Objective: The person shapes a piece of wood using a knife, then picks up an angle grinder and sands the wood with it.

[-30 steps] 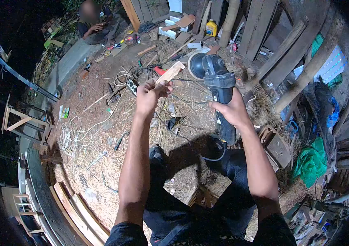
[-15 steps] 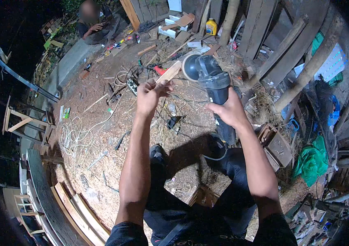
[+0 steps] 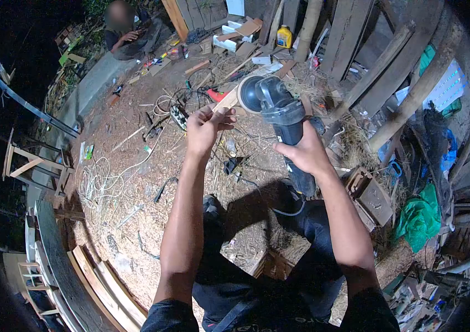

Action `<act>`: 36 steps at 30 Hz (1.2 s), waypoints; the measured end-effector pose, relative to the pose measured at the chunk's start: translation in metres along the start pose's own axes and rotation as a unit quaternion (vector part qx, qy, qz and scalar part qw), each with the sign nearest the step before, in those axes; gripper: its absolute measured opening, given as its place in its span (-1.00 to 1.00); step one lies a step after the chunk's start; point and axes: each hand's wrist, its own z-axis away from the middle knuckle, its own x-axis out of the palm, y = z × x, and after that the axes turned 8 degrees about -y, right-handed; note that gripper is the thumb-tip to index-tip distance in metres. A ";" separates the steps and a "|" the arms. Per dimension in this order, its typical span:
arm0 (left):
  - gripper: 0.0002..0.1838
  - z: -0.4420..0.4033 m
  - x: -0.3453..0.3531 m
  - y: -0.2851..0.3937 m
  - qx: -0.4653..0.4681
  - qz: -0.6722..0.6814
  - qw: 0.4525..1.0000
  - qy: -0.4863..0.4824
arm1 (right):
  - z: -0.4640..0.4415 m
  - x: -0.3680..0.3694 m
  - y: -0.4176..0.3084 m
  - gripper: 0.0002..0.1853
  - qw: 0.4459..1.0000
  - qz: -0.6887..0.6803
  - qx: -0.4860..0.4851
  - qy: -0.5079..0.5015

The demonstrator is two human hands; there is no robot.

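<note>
My left hand (image 3: 206,127) pinches a short strip of pale wood (image 3: 226,103) near its lower end, and the strip points up and to the right. In my right hand (image 3: 304,150) is a black angle grinder (image 3: 288,130), gripped around its body with the thumb lying across it. The grinder's round disc (image 3: 246,95) faces the wood and appears to touch its upper end; the disc hides part of that end. A cable runs from the grinder's lower end past my knee.
Coiled white cable (image 3: 101,180) lies on the shavings-covered ground at left. Behind the wood sits a red tool (image 3: 216,95). A wooden box (image 3: 372,193) and green plastic sheet (image 3: 420,218) are at right. Long planks (image 3: 99,282) lie lower left. Another person (image 3: 124,33) sits at the back left.
My right hand has moved the grinder left and slightly down, so its disc now overlaps the wood's upper end. My left hand has hardly moved.
</note>
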 end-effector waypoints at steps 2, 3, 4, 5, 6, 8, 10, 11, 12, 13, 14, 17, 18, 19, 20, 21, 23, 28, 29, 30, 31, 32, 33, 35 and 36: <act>-0.74 0.001 -0.001 0.000 -0.004 0.002 1.000 -0.002 | -0.002 0.002 0.010 -0.44 1.000 0.020 0.013 0.020; -0.74 0.003 -0.001 0.002 -0.003 0.005 1.000 0.001 | -0.003 0.004 0.015 -0.42 0.999 0.029 0.019 0.030; -0.74 0.004 -0.002 0.004 -0.002 0.009 1.000 0.003 | -0.004 0.004 0.019 -0.43 0.999 0.012 0.022 0.037; -0.74 0.004 -0.003 0.003 -0.005 0.022 1.000 0.014 | -0.006 0.004 0.022 -0.43 0.999 -0.006 0.024 0.043; -0.73 0.004 -0.006 0.003 -0.007 0.035 0.999 0.025 | -0.007 0.004 0.023 -0.43 0.998 -0.023 0.026 0.051; -0.71 0.002 -0.013 -0.002 -0.011 0.077 0.996 0.032 | -0.009 0.002 0.026 -0.44 0.998 -0.034 0.014 0.054; -0.69 0.003 -0.012 0.000 -0.017 0.117 0.992 0.048 | -0.009 -0.002 0.022 -0.44 0.997 -0.030 0.034 0.055; -0.68 0.003 -0.010 0.000 -0.021 0.137 0.989 0.057 | -0.008 -0.002 0.019 -0.47 0.997 -0.021 0.020 0.065; -0.66 0.003 -0.008 0.002 -0.026 0.154 0.986 0.058 | -0.007 -0.002 0.015 -0.50 0.997 -0.012 0.006 0.076; -0.65 0.004 -0.006 0.003 -0.032 0.172 0.983 0.060 | -0.005 -0.001 0.013 -0.53 0.996 -0.003 -0.008 0.087; -0.64 0.004 -0.004 0.004 -0.038 0.189 0.979 0.061 | -0.005 0.000 0.011 -0.51 0.996 0.007 -0.007 0.089; -0.61 0.004 0.001 0.005 -0.038 0.204 0.975 0.078 | -0.004 0.002 0.010 -0.45 0.994 0.041 -0.011 0.097; -0.62 0.003 0.001 0.004 -0.035 0.204 0.975 0.082 | -0.005 0.004 0.013 -0.43 0.993 0.054 -0.014 0.100; -0.62 0.002 0.001 0.002 -0.031 0.204 0.975 0.085 | -0.006 0.005 0.014 -0.42 0.992 0.067 -0.017 0.102; -0.63 0.002 0.001 0.001 -0.027 0.205 0.974 0.089 | -0.006 0.005 0.015 -0.41 0.992 0.063 -0.027 0.101; -0.63 0.002 0.002 0.002 -0.029 0.208 0.974 0.089 | -0.006 0.006 0.013 -0.41 0.992 0.060 -0.037 0.100; -0.64 0.002 0.002 0.003 -0.033 0.215 0.972 0.089 | -0.006 0.007 0.012 -0.40 0.992 0.061 -0.044 0.100; -0.70 -0.002 -0.002 -0.001 -0.067 0.258 0.959 0.102 | -0.007 0.009 0.018 -0.42 0.996 0.042 -0.033 0.072; -0.71 -0.002 -0.001 -0.001 -0.079 0.267 0.954 0.112 | -0.008 0.009 0.019 -0.43 0.997 0.035 -0.028 0.066; -0.72 -0.002 -0.002 0.000 -0.087 0.254 0.958 0.103 | -0.008 0.008 0.017 -0.43 0.998 0.028 -0.022 0.059; -0.73 0.000 -0.002 0.000 -0.095 0.240 0.961 0.095 | -0.007 0.008 0.016 -0.44 0.998 0.020 -0.016 0.053; -0.74 0.001 -0.004 0.001 -0.103 0.227 0.965 0.086 | -0.007 0.008 0.014 -0.45 0.998 0.015 -0.021 0.054; -0.76 0.001 -0.005 0.001 -0.106 0.237 0.962 0.086 | -0.006 0.008 0.011 -0.46 0.998 0.009 -0.025 0.056; -0.79 -0.001 -0.008 -0.001 -0.113 0.257 0.956 0.086 | -0.006 0.008 0.011 -0.49 0.998 -0.008 -0.028 0.060; -0.80 -0.002 -0.011 -0.003 -0.116 0.274 0.951 0.082 | -0.007 0.007 0.013 -0.50 0.998 -0.018 -0.028 0.062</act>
